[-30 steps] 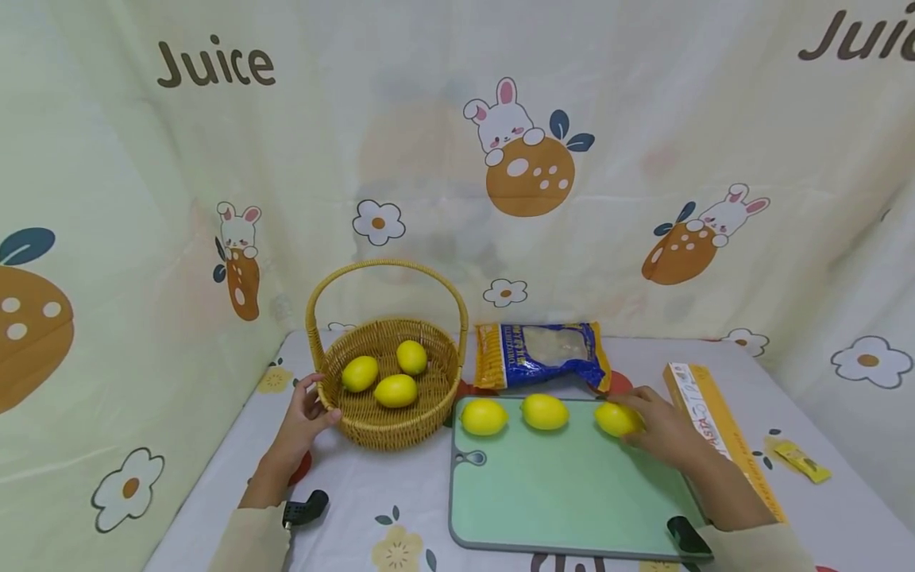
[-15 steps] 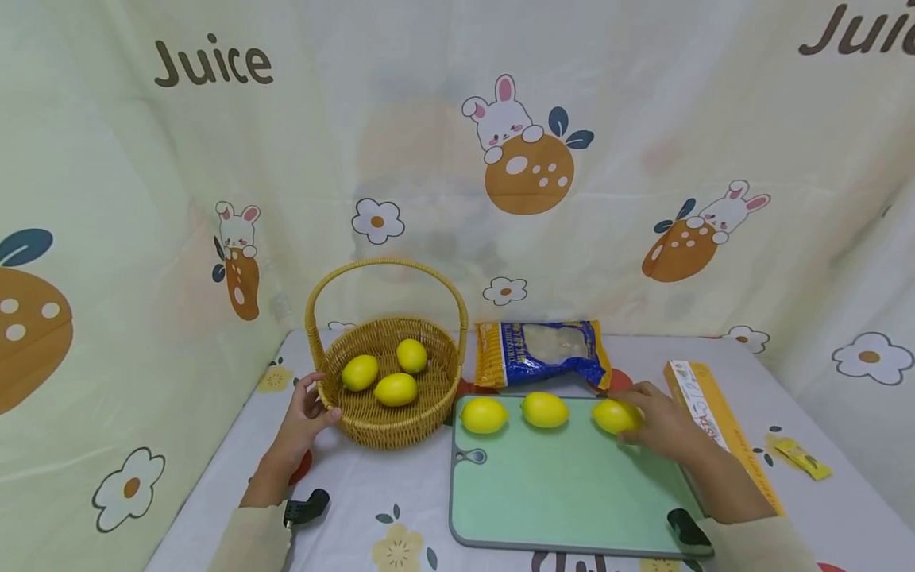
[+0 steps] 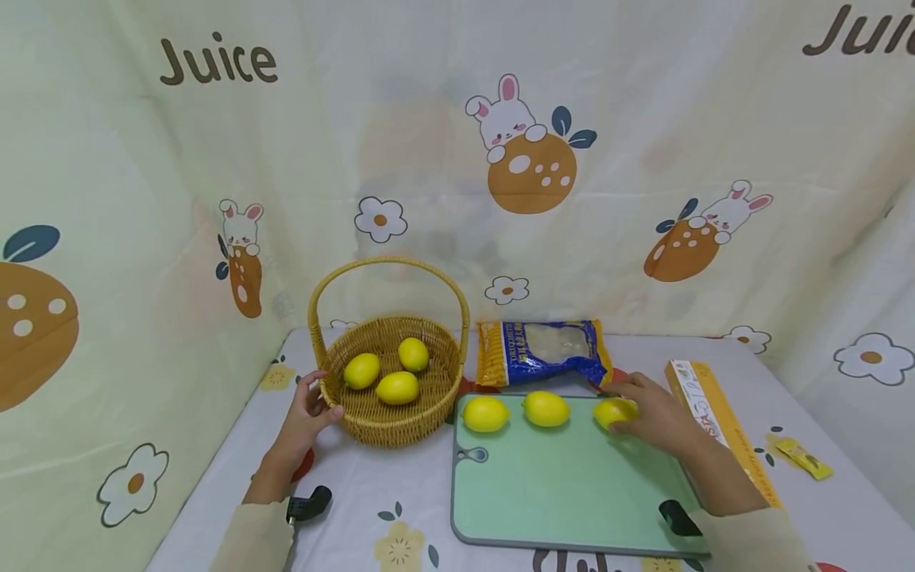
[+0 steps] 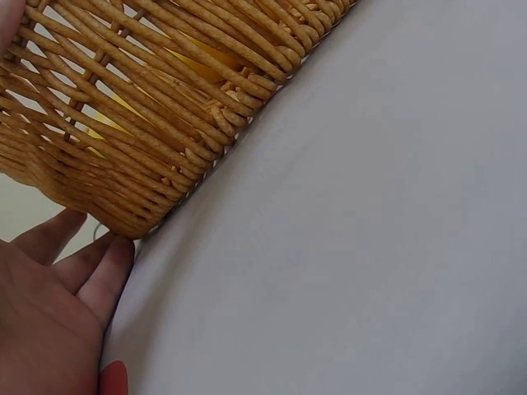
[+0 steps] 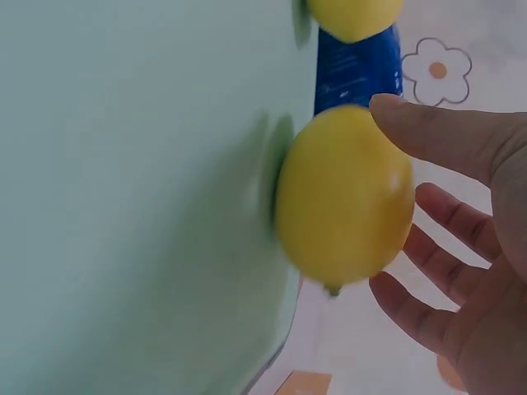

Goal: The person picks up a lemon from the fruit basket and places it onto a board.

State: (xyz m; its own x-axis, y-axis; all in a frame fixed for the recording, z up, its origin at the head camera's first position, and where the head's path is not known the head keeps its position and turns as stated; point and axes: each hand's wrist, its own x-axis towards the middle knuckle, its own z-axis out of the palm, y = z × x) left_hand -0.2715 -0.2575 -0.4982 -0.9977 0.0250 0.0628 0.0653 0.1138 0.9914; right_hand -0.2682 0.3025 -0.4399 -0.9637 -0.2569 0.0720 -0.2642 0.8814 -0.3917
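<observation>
My left hand (image 3: 306, 421) holds the left side of a round wicker basket (image 3: 393, 433), thumb near the rim; in the left wrist view its fingers (image 4: 107, 284) touch the woven wall low down. Three yellow lemons lie inside the basket. On the green cutting board (image 3: 550, 492), a row of three more lemons runs along the far edge: a left lemon (image 3: 486, 414), a middle lemon (image 3: 546, 408) and a right lemon (image 3: 612, 412). My right hand (image 3: 661, 419) grips the right lemon between thumb and fingers; the right wrist view shows the thumb on its upper side.
Behind the board lies a blue and yellow pasta bag (image 3: 543, 353). A long orange and white box (image 3: 722, 429) stretches along the board's right side, with a small yellow packet (image 3: 804, 458) farther right. The basket's arched handle (image 3: 389, 260) stands up, and a printed curtain (image 3: 429, 159) hangs behind.
My right hand has shifted slightly left and covers more of the right lemon, which has moved a little left on the board. My left hand and the basket stay in place.
</observation>
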